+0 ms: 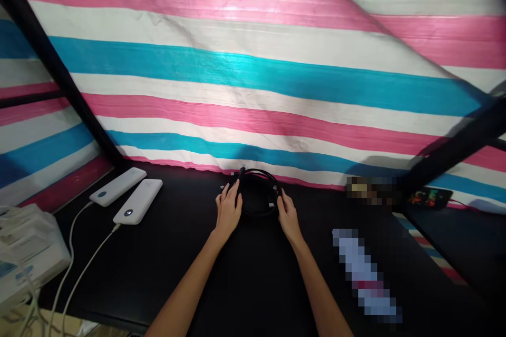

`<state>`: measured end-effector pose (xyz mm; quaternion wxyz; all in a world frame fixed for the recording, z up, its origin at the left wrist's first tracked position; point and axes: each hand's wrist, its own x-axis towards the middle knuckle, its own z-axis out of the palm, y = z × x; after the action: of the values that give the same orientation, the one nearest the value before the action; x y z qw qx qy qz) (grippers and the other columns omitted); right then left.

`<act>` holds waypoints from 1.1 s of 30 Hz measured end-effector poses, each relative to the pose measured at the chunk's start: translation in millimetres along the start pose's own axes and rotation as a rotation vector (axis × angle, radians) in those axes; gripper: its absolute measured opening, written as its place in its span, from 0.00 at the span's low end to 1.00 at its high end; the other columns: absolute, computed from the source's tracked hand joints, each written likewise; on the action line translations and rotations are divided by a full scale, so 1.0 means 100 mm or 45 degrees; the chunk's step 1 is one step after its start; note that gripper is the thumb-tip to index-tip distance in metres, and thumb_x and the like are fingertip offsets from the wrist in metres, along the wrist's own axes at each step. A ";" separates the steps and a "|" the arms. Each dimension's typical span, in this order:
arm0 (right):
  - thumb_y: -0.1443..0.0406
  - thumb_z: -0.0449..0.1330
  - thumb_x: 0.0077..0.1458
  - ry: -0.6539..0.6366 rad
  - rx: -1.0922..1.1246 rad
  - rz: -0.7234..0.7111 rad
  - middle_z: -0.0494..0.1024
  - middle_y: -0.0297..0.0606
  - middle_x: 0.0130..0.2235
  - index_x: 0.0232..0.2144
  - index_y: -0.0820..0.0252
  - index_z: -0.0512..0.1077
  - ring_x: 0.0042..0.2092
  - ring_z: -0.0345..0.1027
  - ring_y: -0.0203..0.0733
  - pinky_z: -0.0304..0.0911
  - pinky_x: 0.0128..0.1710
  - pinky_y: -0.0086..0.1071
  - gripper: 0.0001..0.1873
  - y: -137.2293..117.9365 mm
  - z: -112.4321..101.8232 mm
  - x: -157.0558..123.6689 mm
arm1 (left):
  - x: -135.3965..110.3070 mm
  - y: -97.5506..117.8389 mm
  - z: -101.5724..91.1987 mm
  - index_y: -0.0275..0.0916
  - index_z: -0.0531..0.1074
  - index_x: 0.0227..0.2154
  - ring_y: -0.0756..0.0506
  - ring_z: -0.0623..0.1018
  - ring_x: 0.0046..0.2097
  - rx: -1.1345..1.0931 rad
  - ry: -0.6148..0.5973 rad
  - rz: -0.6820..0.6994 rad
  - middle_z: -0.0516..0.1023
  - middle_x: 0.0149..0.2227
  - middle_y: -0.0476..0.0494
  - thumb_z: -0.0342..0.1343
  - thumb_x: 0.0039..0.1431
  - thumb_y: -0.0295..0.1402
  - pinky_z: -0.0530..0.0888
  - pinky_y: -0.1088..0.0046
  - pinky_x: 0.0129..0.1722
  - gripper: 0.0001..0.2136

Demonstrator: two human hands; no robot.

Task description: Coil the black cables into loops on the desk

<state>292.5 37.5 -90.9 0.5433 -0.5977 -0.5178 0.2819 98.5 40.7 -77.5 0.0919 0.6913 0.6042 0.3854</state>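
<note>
A black cable (pixel 259 215) is gathered into a round coil on the black table, near its back edge. Light-coloured connector ends show on it, one inside the loop at the lower right. My left hand (pixel 228 209) grips the coil's left side, its fingers partly spread and pointing away from me; a dark cable end sticks up beyond the fingertips. On the opposite side, my right hand (pixel 288 214) has its thumb and fingers closed on the coil. The fingertips of both hands are partly hidden against the dark cable.
Two white power banks (pixel 138 201) with white leads lie at the left. White boxy equipment (pixel 35 253) and tangled cords stand at the left edge. A blurred long item (pixel 363 274) lies at the right, a phone (pixel 430 197) behind. Striped sheeting (pixel 245 73) and black frame bars enclose the table.
</note>
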 end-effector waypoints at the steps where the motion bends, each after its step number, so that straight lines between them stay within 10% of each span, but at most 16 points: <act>1: 0.49 0.48 0.57 -0.041 -0.050 -0.027 0.70 0.43 0.52 0.59 0.53 0.61 0.48 0.68 0.47 0.65 0.42 0.38 0.30 0.02 -0.01 0.01 | 0.01 -0.01 0.00 0.42 0.55 0.61 0.41 0.57 0.63 0.053 -0.010 -0.020 0.61 0.61 0.41 0.38 0.65 0.34 0.56 0.59 0.56 0.22; 13: 0.50 0.40 0.61 -0.130 -0.334 -0.042 0.67 0.42 0.53 0.63 0.51 0.52 0.52 0.65 0.46 0.62 0.46 0.38 0.30 0.03 -0.03 -0.01 | -0.07 0.05 -0.04 0.42 0.64 0.56 0.40 0.60 0.62 0.168 0.159 0.138 0.63 0.60 0.39 0.44 0.64 0.37 0.57 0.57 0.56 0.19; 19: 0.51 0.40 0.62 -0.114 -0.410 -0.046 0.69 0.38 0.50 0.62 0.45 0.52 0.46 0.69 0.44 0.64 0.40 0.37 0.28 -0.06 -0.01 -0.04 | -0.14 0.24 0.02 0.43 0.65 0.55 0.42 0.64 0.59 0.052 -0.218 0.581 0.69 0.56 0.41 0.46 0.63 0.39 0.59 0.60 0.55 0.18; 24: 0.52 0.46 0.59 0.090 -0.431 -0.109 0.68 0.40 0.49 0.62 0.51 0.53 0.34 0.69 0.38 0.66 0.34 0.34 0.30 -0.20 -0.01 -0.10 | -0.14 0.23 0.18 0.42 0.69 0.51 0.43 0.69 0.54 0.013 -0.291 0.614 0.75 0.49 0.41 0.46 0.63 0.34 0.61 0.61 0.53 0.15; 33: 0.63 0.51 0.57 0.062 -0.768 -0.419 0.73 0.36 0.46 0.43 0.52 0.74 0.46 0.65 0.41 0.65 0.37 0.30 0.15 -0.43 0.07 -0.24 | -0.15 0.27 0.16 0.40 0.70 0.46 0.45 0.71 0.49 -0.016 -0.330 0.636 0.75 0.45 0.43 0.45 0.63 0.30 0.60 0.63 0.51 0.12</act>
<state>265.9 12.5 -57.4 0.3925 -0.6463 -0.6543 0.0102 130.0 25.6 -78.3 0.0749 0.8617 0.3958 0.3084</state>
